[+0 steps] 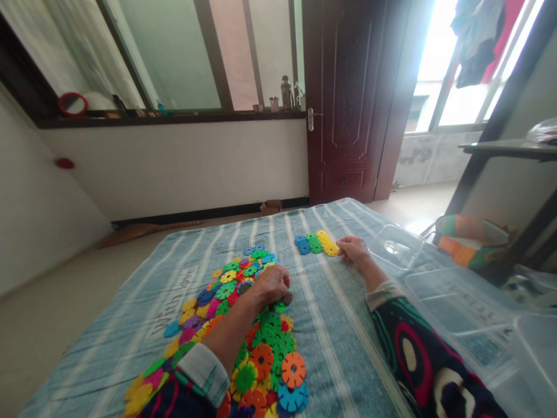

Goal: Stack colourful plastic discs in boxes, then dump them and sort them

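Observation:
A heap of colourful notched plastic snowflake discs (261,361) spreads over the striped bed cover. My left hand (274,283) is over the upper right side of this heap, fingers curled down; a small brownish disc (287,298) shows beside them, and whatever they grip is hidden. Farther right, three short overlapping rows lie side by side: blue discs (301,245), green discs (314,243) and yellow discs (326,242). At the near end of the yellow row, my right hand (353,251) has its fingertips pinched together against a yellow disc's edge.
Clear plastic boxes (397,247) stand on the bed to the right, with a larger clear tray (461,302) nearer me. The striped cover (322,342) runs between heap and boxes. Beyond the bed are a dark red door (348,104) and a small cardboard box (271,206).

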### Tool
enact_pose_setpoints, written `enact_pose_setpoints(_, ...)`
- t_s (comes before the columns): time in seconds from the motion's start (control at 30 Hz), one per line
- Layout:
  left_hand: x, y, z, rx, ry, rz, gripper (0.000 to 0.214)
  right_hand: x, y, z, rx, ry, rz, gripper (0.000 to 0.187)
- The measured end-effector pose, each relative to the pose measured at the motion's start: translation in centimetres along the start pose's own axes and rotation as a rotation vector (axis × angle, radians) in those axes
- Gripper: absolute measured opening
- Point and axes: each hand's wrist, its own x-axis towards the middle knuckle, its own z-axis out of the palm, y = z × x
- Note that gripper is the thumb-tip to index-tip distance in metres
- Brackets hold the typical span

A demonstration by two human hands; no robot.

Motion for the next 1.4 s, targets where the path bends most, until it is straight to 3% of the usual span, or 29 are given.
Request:
enact_pose_setpoints(0.23,-1.0,-1.1,-0.7,-0.055,-0.035,0.117,0.037,-0.2,0.0,0.0,0.008,0.005,-0.009,0.009)
enact_pose_setpoints(0.53,-1.7,-1.4,-1.0,-0.091,-0.108,0.203,0.041,-0.3,0.0,-0.1,0.009,0.012,-0.017,0.009)
enact_pose_setpoints(0.77,-2.2,-1.7,-0.9,-0.155,-0.037,0.170,0.038,0.0,0.2,-0.1,0.029,0.013,-0.017,0.009)
enact_pose_setpoints(1.03,-2.6,-2.5,-2.4,-0.286,0.003,0.116,0.015,-0.1,0.2,-0.1,0.042,0.010,-0.023,0.009)
enact_pose_setpoints(1.2,-1.5,-2.0,-2.9,-0.364,0.107,0.055,0.009,-0.2,0.0,0.0,0.045,0.009,-0.033,0.010)
enact_pose_setpoints(1.4,2.9,0.7,-0.8,-0.463,0.280,-0.028,0.013,-0.2,0.3,-0.1,0.048,-0.021,-0.059,0.008)
